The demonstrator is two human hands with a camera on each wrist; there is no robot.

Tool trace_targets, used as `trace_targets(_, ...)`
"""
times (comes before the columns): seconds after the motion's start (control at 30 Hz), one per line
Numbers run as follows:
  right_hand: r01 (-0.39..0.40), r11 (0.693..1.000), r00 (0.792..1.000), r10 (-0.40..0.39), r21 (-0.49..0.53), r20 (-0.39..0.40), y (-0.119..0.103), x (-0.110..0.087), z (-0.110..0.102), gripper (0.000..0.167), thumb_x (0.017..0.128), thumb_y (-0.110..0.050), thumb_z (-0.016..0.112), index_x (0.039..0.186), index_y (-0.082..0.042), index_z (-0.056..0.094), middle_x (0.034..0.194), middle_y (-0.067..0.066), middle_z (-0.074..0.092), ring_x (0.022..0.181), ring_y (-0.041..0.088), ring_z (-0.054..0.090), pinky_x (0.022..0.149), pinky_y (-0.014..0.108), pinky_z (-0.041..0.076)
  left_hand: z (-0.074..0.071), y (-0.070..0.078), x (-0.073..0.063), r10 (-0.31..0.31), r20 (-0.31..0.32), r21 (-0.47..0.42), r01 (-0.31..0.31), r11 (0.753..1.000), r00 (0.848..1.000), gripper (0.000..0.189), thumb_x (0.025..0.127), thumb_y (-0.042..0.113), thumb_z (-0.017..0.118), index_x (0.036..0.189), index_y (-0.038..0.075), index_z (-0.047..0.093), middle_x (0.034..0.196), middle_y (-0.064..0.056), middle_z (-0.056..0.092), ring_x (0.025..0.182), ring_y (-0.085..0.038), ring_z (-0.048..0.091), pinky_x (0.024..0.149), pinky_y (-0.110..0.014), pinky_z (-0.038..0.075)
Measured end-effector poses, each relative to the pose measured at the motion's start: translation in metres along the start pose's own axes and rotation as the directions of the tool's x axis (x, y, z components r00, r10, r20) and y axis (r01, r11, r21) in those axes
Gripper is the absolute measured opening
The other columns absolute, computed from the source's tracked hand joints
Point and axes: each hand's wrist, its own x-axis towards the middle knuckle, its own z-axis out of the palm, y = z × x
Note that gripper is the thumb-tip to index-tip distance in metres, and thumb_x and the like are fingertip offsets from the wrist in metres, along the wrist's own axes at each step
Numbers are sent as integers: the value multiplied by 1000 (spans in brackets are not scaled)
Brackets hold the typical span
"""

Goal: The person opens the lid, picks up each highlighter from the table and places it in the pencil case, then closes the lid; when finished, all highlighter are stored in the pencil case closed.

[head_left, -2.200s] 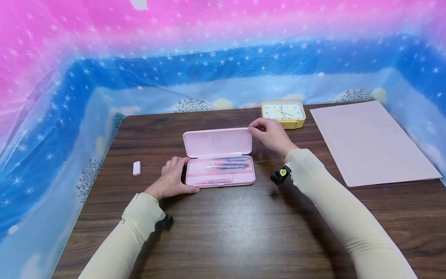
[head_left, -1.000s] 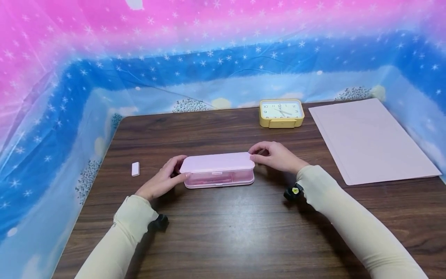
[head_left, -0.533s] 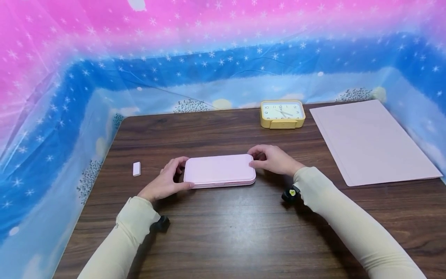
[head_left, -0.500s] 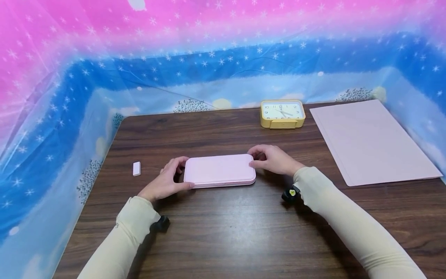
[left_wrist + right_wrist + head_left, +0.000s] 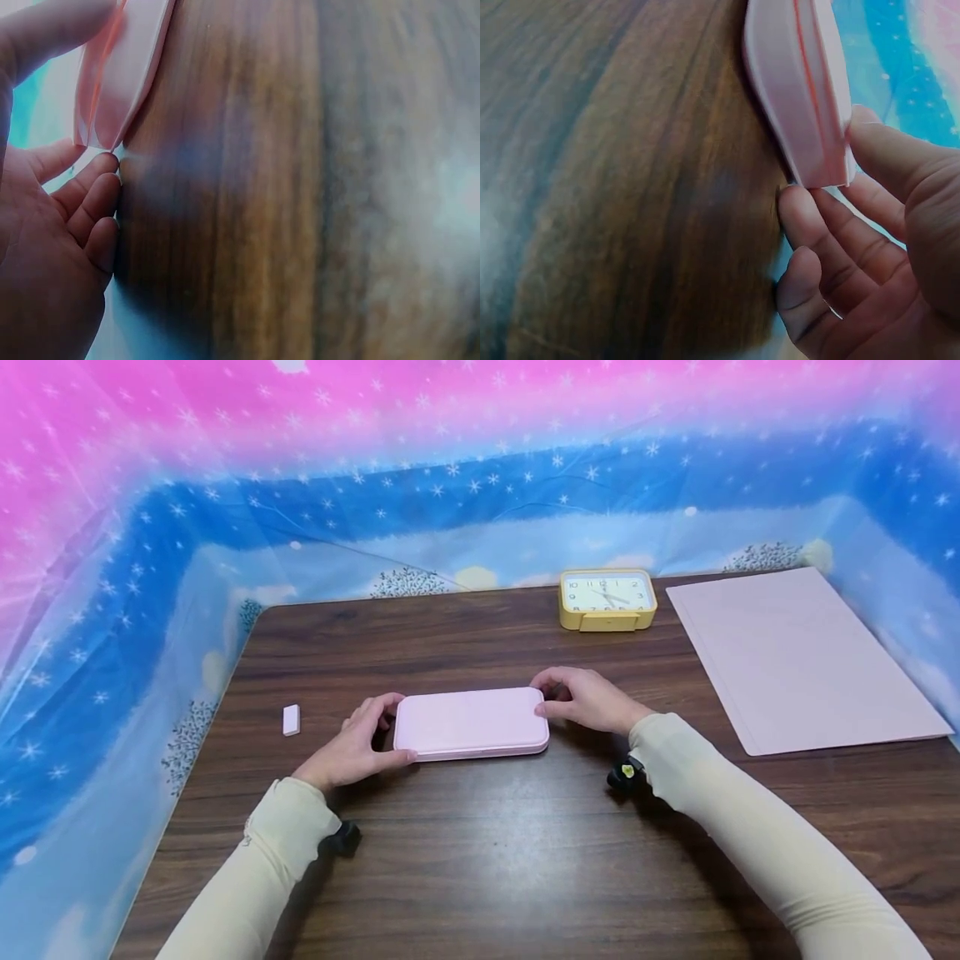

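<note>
A pink pencil case [image 5: 471, 720] lies on the table with its lid down; whatever is inside is hidden. At its left end my left hand [image 5: 351, 747] holds it, thumb at the near corner and index finger at the far corner. My right hand [image 5: 588, 697] grips the right end, the thumb on the lid's edge and fingers at the back corner. In the left wrist view the case [image 5: 124, 71] shows its side, the thumb over it and the other fingers by its end. The right wrist view has the case [image 5: 799, 90] between thumb and fingers.
A white eraser [image 5: 291, 720] lies to the left of the case. Behind and to the right stands a yellow clock [image 5: 607, 600]. A large pale pink folder or sheet [image 5: 810, 664] covers the table's right side. Patterned cloth [image 5: 480, 493] hangs around the table's edges.
The case's lid, raised 2.2 s ago with pens showing inside, has swung down onto the base. My right hand came down with it; over the last half second the hands have held still.
</note>
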Motion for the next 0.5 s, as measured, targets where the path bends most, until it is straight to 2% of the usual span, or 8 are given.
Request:
trace_targets(0.27,25,1000,1000,-25,-1,-2,-1,0,1,28,94,-27,68,119,-18,62,106,1,65,91,17,59,82,34,48,0,-2,-1,13,-10,12,-13,1000,1000,84,83,42,75,147,11,32,133,-14,44,119,-29,42,103,-54,28)
trace_targets(0.5,-10,1000,1000,10,3,-21,3,-3,8,30,94,-29,68,121,-18,62,108,1,66,92,17,59,83,35,49,3,-4,-1,-14,-10,-23,14,1000,1000,86,81,43,78,147,12,33,131,-12,45,118,-28,42,101,-53,30)
